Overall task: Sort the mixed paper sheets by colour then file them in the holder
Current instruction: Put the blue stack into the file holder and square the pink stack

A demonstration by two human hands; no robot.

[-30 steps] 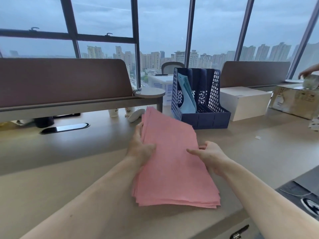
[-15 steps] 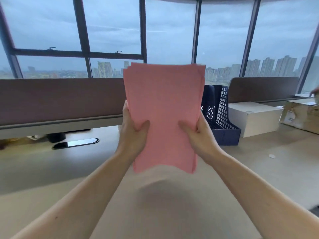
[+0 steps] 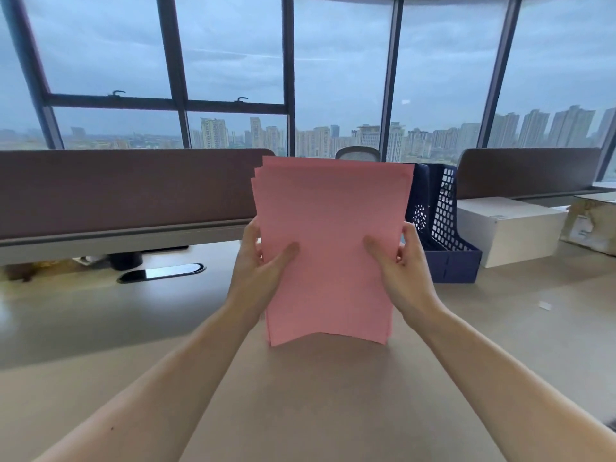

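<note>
pink stack (image 3: 328, 248) lowered, left hand (image 3: 258, 275), right hand (image 3: 405, 275) gripping sides

Plain pink paper sheets (image 3: 328, 248), unpatterned. Dark navy blue file holder (image 3: 448, 228), its side walls pierced with a grid of small holes. Pale beige counter (image 3: 333, 395). White box (image 3: 510, 228) beside a tan cardboard box (image 3: 590, 225). Brown partition panel (image 3: 126, 191). Dark window frames (image 3: 288, 78) against grey-blue sky.
</note>
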